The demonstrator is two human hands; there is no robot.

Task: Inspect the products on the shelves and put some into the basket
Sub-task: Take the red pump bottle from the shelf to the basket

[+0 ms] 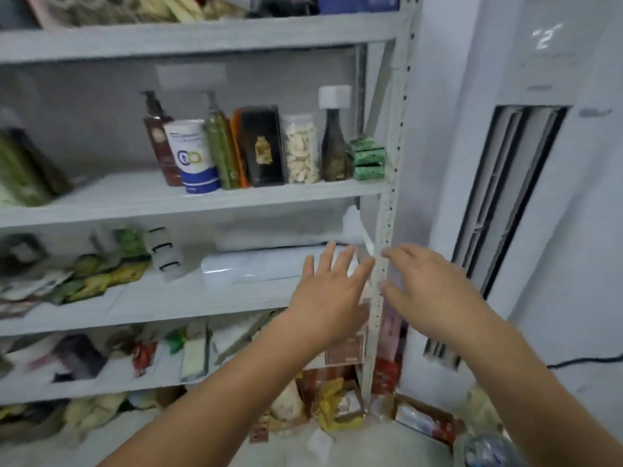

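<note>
Grey metal shelves [202,203] fill the left of the view. One shelf carries a row of products: a brown pump bottle [160,143], a white and blue cup [194,156], a green pump bottle [220,146], a black box [261,146], a clear jar of pale chips [301,150], a dark bottle with a white cap [333,139] and green packets [368,158]. My left hand [328,291] is raised with fingers spread, empty, in front of a white roll [263,266] on the shelf below. My right hand [428,288] hovers empty by the shelf's right post [382,264]. No basket is visible.
A white standing air conditioner [539,163] stands right of the shelves. Lower shelves hold green packets [101,271], a white pack [195,355] and red sachets [143,357]. Bags and boxes [337,402] crowd the floor near the post.
</note>
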